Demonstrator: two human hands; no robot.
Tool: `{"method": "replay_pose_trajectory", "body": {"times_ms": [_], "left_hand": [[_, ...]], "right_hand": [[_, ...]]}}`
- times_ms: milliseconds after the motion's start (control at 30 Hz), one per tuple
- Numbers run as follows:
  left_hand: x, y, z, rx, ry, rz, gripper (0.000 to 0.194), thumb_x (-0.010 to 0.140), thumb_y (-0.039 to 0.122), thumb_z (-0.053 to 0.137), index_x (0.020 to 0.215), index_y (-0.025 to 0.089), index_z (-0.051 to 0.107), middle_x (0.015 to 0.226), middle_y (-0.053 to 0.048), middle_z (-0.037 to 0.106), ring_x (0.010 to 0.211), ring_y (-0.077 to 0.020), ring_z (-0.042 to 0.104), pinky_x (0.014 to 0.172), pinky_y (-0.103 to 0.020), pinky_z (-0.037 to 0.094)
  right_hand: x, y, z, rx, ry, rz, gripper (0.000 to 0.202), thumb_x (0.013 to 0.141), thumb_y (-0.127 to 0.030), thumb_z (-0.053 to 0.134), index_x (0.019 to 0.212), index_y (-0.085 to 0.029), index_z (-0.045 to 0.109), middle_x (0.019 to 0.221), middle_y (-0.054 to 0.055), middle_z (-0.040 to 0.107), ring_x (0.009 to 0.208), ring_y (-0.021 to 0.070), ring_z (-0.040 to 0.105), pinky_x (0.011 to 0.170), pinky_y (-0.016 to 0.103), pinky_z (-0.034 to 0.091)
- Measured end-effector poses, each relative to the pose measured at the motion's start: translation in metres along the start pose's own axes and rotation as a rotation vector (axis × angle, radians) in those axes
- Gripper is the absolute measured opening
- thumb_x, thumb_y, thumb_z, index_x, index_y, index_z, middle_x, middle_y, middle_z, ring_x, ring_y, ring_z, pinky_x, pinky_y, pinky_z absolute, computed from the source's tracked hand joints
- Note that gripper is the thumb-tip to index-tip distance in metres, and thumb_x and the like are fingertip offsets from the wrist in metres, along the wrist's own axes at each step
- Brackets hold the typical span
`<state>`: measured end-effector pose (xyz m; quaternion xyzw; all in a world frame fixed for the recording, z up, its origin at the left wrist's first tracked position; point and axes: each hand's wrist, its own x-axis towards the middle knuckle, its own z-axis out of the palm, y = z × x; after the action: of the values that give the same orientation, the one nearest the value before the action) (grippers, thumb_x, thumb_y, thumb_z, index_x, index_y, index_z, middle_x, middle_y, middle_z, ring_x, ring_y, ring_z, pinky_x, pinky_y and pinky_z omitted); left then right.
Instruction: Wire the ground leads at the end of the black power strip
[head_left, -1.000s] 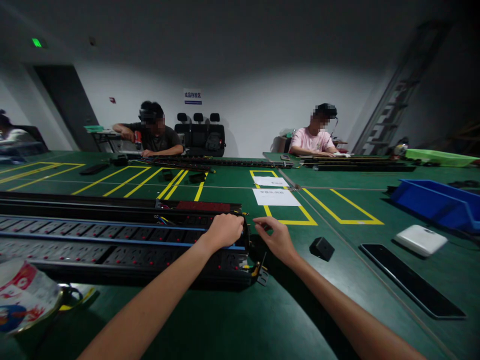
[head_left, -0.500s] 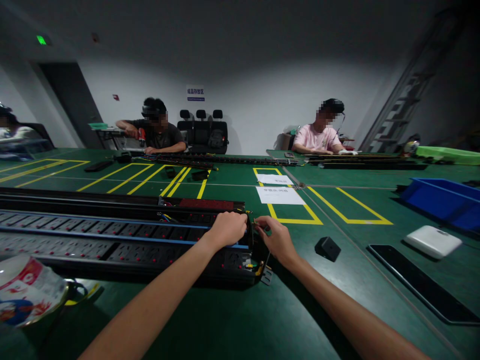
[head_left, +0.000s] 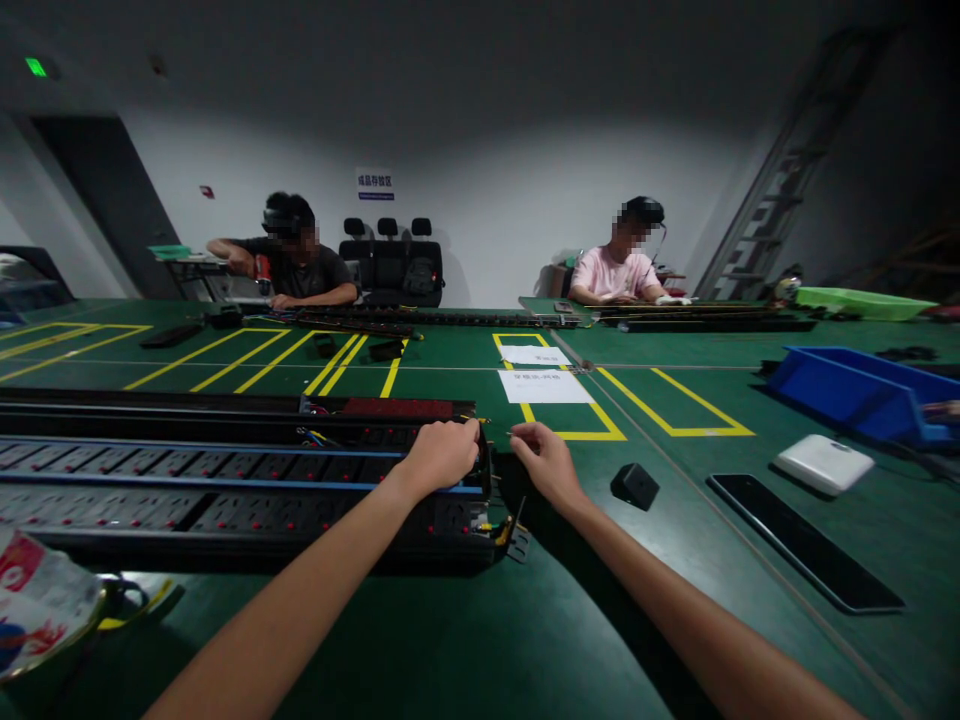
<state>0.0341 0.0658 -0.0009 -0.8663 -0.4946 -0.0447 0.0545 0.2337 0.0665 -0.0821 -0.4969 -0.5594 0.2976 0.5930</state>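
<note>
Long black socket strips (head_left: pixel 300 510) with red switches lie side by side on the green table. My left hand (head_left: pixel 444 455) rests with curled fingers on the right end of the rear strip; what its fingertips grip is hidden. Just right of that end, my right hand (head_left: pixel 546 462) is held above the table, thumb and forefinger pinched on something too small to make out. Wires and a metal bracket (head_left: pixel 518 543) stick out at the near strip's right end. Coloured wires (head_left: pixel 319 437) show behind the blue-edged strip.
A black block (head_left: pixel 635 486), a phone (head_left: pixel 806 542), a white case (head_left: pixel 823 464) and a blue bin (head_left: pixel 855 395) are on the right. White papers (head_left: pixel 545 387) lie ahead. A patterned container (head_left: pixel 45 605) stands near left. Two people (head_left: pixel 319 270) (head_left: pixel 615 270) work across the table.
My right hand has drawn a little away from the strip's end, opening a gap between my hands. My left hand stays on the strip. The whole view has shifted slightly.
</note>
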Motion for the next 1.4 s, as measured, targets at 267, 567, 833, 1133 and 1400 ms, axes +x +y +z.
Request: {"method": "replay_pose_trajectory", "body": {"times_ms": [267, 567, 833, 1133, 1400], "left_hand": [[-0.001, 0.000, -0.001, -0.006, -0.015, -0.002, 0.025, 0.094, 0.023, 0.041, 0.103, 0.019, 0.064, 0.095, -0.013, 0.075, 0.089, -0.0313, 0.073, 0.080, -0.043, 0.055], [0.000, -0.001, 0.000, -0.012, 0.005, 0.028, 0.028, 0.096, 0.026, 0.039, 0.096, 0.021, 0.067, 0.094, -0.012, 0.076, 0.086, -0.0316, 0.073, 0.077, -0.043, 0.055], [0.002, 0.001, 0.000, -0.004, -0.023, 0.027, 0.028, 0.096, 0.026, 0.039, 0.096, 0.019, 0.067, 0.097, -0.013, 0.075, 0.089, -0.0309, 0.072, 0.080, -0.042, 0.054], [0.002, 0.000, 0.000, -0.014, -0.020, 0.029, 0.028, 0.096, 0.025, 0.039, 0.096, 0.020, 0.067, 0.096, -0.011, 0.075, 0.088, -0.0297, 0.072, 0.079, -0.041, 0.054], [0.002, 0.000, 0.000, -0.010, -0.015, 0.029, 0.028, 0.095, 0.025, 0.039, 0.095, 0.020, 0.067, 0.094, -0.011, 0.075, 0.087, -0.0300, 0.072, 0.079, -0.042, 0.054]], "right_hand": [[0.040, 0.002, -0.004, 0.272, 0.021, 0.355, 0.009, 0.064, -0.024, 0.077, 0.068, -0.020, 0.071, 0.059, 0.001, 0.064, 0.048, 0.0114, 0.053, 0.044, 0.024, 0.038], [0.040, 0.002, 0.021, 0.300, -0.125, 0.188, 0.022, 0.066, -0.032, 0.079, 0.084, -0.019, 0.079, 0.075, 0.003, 0.074, 0.064, 0.0143, 0.058, 0.059, 0.026, 0.043], [0.036, 0.003, 0.017, 0.315, -0.178, 0.151, 0.025, 0.068, -0.039, 0.082, 0.085, -0.020, 0.080, 0.079, 0.005, 0.076, 0.074, 0.0190, 0.065, 0.071, 0.031, 0.047], [0.036, 0.009, 0.021, 0.223, -0.139, 0.109, 0.027, 0.067, -0.042, 0.083, 0.083, -0.020, 0.079, 0.074, 0.004, 0.073, 0.067, 0.0175, 0.061, 0.065, 0.030, 0.045], [0.037, 0.012, 0.022, 0.208, -0.179, 0.110, 0.027, 0.069, -0.041, 0.081, 0.086, -0.019, 0.079, 0.075, 0.004, 0.073, 0.067, 0.0173, 0.060, 0.064, 0.030, 0.044]]}}
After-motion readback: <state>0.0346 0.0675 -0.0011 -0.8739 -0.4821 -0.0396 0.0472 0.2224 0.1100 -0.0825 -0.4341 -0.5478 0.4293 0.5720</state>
